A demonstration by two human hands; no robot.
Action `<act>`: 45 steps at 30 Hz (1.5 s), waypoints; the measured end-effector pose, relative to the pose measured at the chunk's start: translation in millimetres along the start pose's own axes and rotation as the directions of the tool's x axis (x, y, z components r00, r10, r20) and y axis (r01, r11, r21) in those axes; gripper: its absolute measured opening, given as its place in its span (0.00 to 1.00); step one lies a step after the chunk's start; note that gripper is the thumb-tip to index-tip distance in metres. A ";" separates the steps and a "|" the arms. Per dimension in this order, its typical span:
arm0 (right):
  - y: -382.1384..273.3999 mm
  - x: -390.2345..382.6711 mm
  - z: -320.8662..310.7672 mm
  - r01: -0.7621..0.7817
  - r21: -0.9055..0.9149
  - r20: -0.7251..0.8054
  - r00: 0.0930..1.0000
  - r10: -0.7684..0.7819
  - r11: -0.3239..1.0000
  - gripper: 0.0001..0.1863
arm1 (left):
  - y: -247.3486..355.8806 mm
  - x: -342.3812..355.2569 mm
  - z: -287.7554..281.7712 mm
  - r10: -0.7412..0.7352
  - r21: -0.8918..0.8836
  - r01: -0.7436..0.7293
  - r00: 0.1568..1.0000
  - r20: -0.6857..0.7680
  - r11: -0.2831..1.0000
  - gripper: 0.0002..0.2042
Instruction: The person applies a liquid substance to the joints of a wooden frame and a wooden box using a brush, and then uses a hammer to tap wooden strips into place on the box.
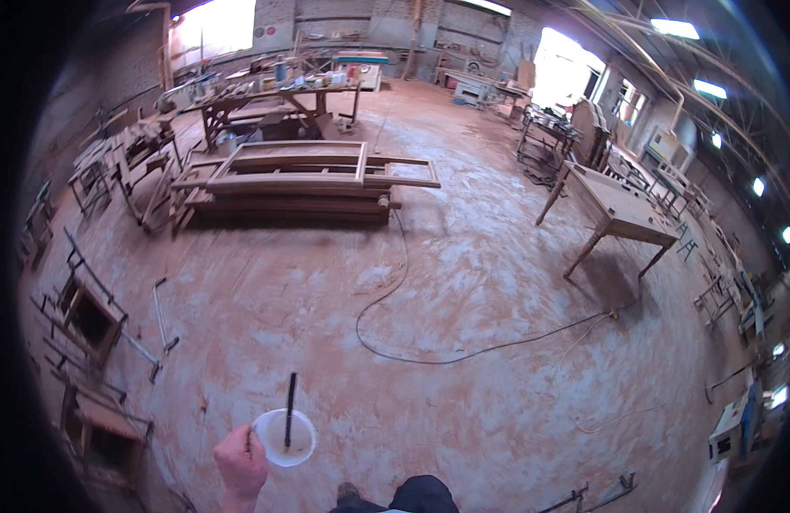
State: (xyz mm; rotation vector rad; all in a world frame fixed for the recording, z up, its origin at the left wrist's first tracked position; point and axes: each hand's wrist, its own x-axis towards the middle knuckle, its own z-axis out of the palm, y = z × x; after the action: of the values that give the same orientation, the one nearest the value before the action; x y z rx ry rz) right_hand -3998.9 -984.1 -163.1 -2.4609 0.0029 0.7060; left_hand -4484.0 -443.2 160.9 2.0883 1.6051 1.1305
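Observation:
At the lower middle of the head view, my left hand (241, 457) is closed on the rim of a round white plastic tub (306, 445). The tub is held out over the floor, its opening turned up. Inside it leans a thin dark stick (291, 398), rising well above the rim. A little pale material shows at the bottom, but I cannot make out what it is. My right hand is out of view. The dark shape of a knee (423, 494) and a shoe (348, 492) show at the lower edge.
Wooden frames (288, 167) lie stacked ahead on the left, before a cluttered workbench (275, 92). A wooden table (621, 203) stands at the right. A dark cable (429, 362) curves across the dusty floor. Metal clamps (161, 321) and box-like wooden pieces (91, 321) line the left.

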 end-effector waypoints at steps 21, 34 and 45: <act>-523.0 356.1 46.8 0.035 0.384 0.051 0.997 -0.059 0.923 0.15 | 224.7 412.3 455.4 0.164 -0.115 -0.144 0.968 0.188 0.983 0.05; -736.8 472.3 31.6 -0.402 0.238 0.104 0.916 0.388 0.884 0.13 | 295.9 697.1 745.0 0.321 -0.189 -0.270 0.884 0.341 0.944 0.06; -945.7 791.6 62.3 -0.213 0.126 0.106 0.974 0.200 0.969 0.13 | 354.6 934.1 957.1 0.027 -0.086 -0.013 0.987 0.162 0.996 0.07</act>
State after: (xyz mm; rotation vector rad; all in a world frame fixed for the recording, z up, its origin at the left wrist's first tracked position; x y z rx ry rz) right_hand -3202.9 -42.5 -93.4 -2.3152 0.2680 0.8786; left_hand -3478.6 507.1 140.5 2.0869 1.4397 0.9880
